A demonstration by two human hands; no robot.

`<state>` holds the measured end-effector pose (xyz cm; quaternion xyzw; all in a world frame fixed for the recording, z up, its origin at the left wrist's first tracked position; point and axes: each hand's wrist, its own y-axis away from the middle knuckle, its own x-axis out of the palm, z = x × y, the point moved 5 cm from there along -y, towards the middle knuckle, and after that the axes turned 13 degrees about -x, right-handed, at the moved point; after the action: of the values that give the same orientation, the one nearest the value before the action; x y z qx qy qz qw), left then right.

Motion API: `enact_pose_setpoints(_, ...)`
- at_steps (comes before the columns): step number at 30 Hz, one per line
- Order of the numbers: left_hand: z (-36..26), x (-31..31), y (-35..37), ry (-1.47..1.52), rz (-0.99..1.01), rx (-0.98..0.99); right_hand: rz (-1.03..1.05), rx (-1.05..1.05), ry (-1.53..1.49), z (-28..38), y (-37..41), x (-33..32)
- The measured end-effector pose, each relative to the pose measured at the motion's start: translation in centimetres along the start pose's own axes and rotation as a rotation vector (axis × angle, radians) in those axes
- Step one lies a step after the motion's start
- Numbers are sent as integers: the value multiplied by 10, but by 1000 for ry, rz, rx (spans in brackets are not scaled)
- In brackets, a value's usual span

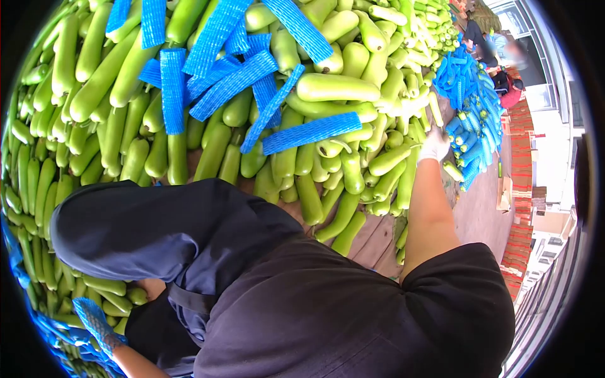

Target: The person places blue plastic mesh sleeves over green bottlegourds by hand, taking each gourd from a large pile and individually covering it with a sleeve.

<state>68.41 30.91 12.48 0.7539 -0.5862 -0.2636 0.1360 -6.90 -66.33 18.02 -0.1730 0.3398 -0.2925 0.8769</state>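
Reaching out over a heap of green gourds (334, 88) with the right hand (433, 146), white-gloved, arm bare to the dark sleeve. Touching the heap's right edge, just beside one pale gourd (389, 160) lying slantwise there (grip not readable: fingers turned away from the camera, so cannot tell whether closing on anything). Hanging low at the bottom left, the left hand (94, 321), covered in blue mesh (glove or net, cannot tell) and close to more gourds along that side; grip likewise impossible to tell. Lying loose across the top of the heap, several blue foam nets (220, 75), some crossing one another. Piling up to the right, beyond the white glove, sleeved gourds (474, 120) in the same blue netting. Showing bare between heap and body, wooden boards (372, 242). Sitting at the upper right, near the sleeved pile, another person (504, 60). Standing in stacks along the right edge, reddish cartons (520, 170).
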Motion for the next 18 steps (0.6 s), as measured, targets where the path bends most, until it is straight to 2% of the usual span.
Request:
enact_pose_setpoints(1,4,-26,-36,-451,21,283,224,-169,-282,69,16,29)
enact_pose_setpoints(2,2,-11,-70,-904,38,562,533,-168,-385,76,24,73)
enact_pose_setpoints(3,11,-31,-39,-895,30,563,668,-563,-7,152,53,78)
enact_pose_setpoints(4,9,-21,-29,-608,94,395,840,-811,76,174,67,103)
enact_pose_setpoints(5,-8,45,0,-318,152,229,1054,-980,249,207,91,117)
enact_pose_setpoints(6,-15,58,20,-610,44,375,1114,-1009,422,216,104,128)
enact_pose_setpoints(7,-23,65,18,-594,28,370,1167,-1039,598,222,113,138)
enact_pose_setpoints(9,-25,76,13,-1935,-346,672,1152,-1116,611,227,122,147)
enact_pose_setpoints(11,-20,50,-22,-1820,-358,878,1149,-1190,624,239,127,139)
enact_pose_setpoints(12,-28,58,-13,-1873,-393,790,1156,-1216,608,249,127,129)
enact_pose_setpoints(13,-42,70,0,-1924,-428,702,1046,-1351,514,258,125,117)
enact_pose_setpoints(14,-34,35,-46,-1769,-457,938,925,-1468,502,273,124,106)
enact_pose_setpoints(15,-58,66,11,-1750,-563,960,944,-1475,523,304,127,91)
enact_pose_setpoints(16,-71,83,44,-1747,-574,991,814,-1567,436,322,127,79)
enact_pose_setpoints(17,-80,90,57,-1743,-585,1025,679,-1648,346,339,127,70)
enact_pose_setpoints(18,-80,92,50,-1670,-494,1082,661,-1656,332,362,130,70)
